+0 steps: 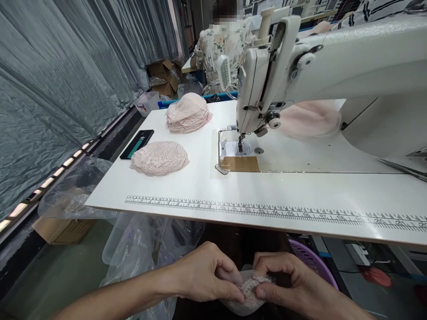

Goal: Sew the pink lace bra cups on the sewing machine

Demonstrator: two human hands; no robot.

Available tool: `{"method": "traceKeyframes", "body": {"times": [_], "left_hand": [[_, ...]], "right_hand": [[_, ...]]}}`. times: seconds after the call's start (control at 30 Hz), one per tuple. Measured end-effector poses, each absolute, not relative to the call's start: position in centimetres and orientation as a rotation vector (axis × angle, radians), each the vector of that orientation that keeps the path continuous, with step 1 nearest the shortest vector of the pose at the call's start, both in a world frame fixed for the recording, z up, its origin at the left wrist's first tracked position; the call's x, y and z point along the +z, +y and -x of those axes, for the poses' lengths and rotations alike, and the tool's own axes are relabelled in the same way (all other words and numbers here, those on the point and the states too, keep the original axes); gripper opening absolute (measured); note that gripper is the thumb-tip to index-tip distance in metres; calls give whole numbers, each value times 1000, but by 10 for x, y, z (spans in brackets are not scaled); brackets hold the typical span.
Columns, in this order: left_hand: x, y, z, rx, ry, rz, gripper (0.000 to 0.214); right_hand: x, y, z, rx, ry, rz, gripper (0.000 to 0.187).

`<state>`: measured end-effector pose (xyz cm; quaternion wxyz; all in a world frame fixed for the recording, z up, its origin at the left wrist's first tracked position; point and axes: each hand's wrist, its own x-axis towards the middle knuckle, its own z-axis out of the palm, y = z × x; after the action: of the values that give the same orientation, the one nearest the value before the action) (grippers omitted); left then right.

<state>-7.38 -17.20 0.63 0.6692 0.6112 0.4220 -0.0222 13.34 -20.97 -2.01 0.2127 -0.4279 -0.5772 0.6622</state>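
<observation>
Below the front edge of the table, both hands grip one small piece of pale pink lace with sheer fabric (249, 289). My left hand (210, 275) pinches its left side between thumb and fingers. On the other side, my right hand (287, 280) is closed on it, thumb pressed on the lace edge. Part of the piece is hidden behind the fingers. On the white table lies a flat pale pink lace cup (160, 158), and behind it a stack of similar lace cups (187, 113). A sewing machine (253, 89) stands to the right of them.
A dark phone (137, 144) lies partly under the lace cup. Scissors (402, 168) rest at the right, and pink fabric (310, 118) sits behind the needle. A printed ruler (273, 210) runs along the table front. Below are plastic bags (143, 249) and a purple basket (313, 262). A person (220, 49) sits beyond.
</observation>
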Motion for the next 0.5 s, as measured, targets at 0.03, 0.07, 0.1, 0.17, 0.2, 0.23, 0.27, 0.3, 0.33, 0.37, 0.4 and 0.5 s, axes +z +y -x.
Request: {"method": "traceKeyframes", "body": {"times": [0.03,0.07,0.1,0.17,0.2,0.23,0.27,0.3,0.33,0.37,0.4,0.5], "left_hand": [[6,-172,74,-55,957,-1377,18],[6,-172,74,-59,962,-1374,18],[5,-173,74,-65,968,-1370,18],[6,-173,74,-75,977,-1363,18],[6,-173,75,-78,979,-1358,17],[6,-173,75,-80,978,-1351,17],[7,-173,75,-81,975,-1344,16],[7,-173,75,-82,969,-1335,16],[7,-173,75,-81,965,-1328,16],[7,-173,76,-82,963,-1325,16],[6,-173,76,-81,963,-1327,16],[3,-173,76,-75,970,-1343,16]], "right_hand": [[-20,-210,-134,1855,-1585,1181,29],[-21,-210,-134,1865,-1564,1179,30],[-21,-210,-135,1867,-1548,1176,30],[-22,-211,-136,1855,-1539,1164,30],[-22,-212,-136,1848,-1542,1152,29],[-22,-212,-137,1848,-1551,1133,29],[-22,-212,-138,1852,-1560,1118,29],[-22,-212,-138,1859,-1568,1108,28],[-21,-212,-138,1862,-1573,1109,28],[-22,-212,-138,1864,-1583,1113,28],[-22,-212,-138,1865,-1592,1120,28],[-24,-212,-138,1839,-1619,1150,27]]}}
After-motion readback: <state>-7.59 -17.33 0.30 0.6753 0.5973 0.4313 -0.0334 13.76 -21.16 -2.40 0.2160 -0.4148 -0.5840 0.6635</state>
